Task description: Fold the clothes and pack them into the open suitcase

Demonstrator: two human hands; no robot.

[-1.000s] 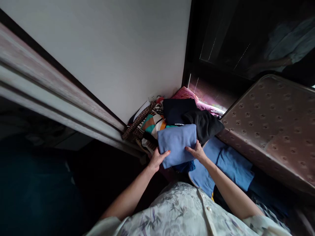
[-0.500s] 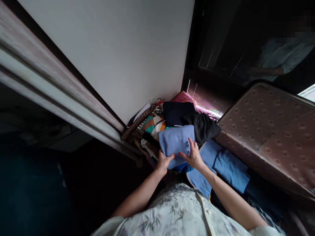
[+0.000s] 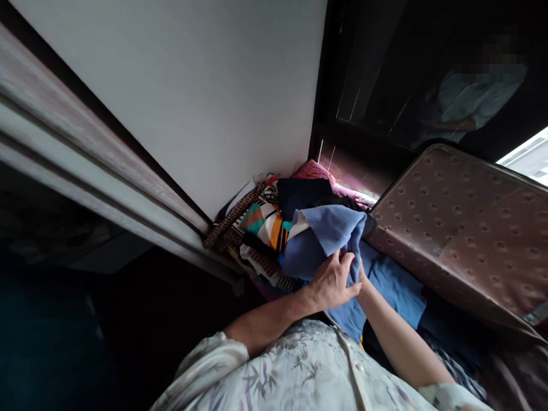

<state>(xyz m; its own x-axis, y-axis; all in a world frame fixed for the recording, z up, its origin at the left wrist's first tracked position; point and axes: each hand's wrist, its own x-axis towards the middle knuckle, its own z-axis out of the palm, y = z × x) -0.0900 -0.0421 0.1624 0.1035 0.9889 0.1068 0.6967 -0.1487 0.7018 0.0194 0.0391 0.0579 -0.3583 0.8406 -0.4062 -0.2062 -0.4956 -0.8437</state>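
A folded blue cloth garment (image 3: 310, 248) is between my hands, one flap turned back and a paler underside showing at its left edge. My left hand (image 3: 336, 279) has crossed to the garment's lower right and grips its edge, thumb pointing right. Just right of it, my right hand (image 3: 363, 278) holds the same side from behind; most of its fingers are hidden by the fabric. Beneath and beyond lies a heap of clothes: a dark navy folded piece (image 3: 299, 194) and a multicoloured patterned cloth (image 3: 262, 220).
An opened suitcase lid with a patterned brownish-pink lining (image 3: 454, 211) stands at the right. More blue clothing (image 3: 396, 288) lies in front of it. A pale panel (image 3: 192, 103) rises behind the heap, and a dark glossy surface (image 3: 385, 63) reflects a person.
My left hand has moved right across the garment, close to my right hand. The garment has shifted right and its flat top is now folded back at a corner.
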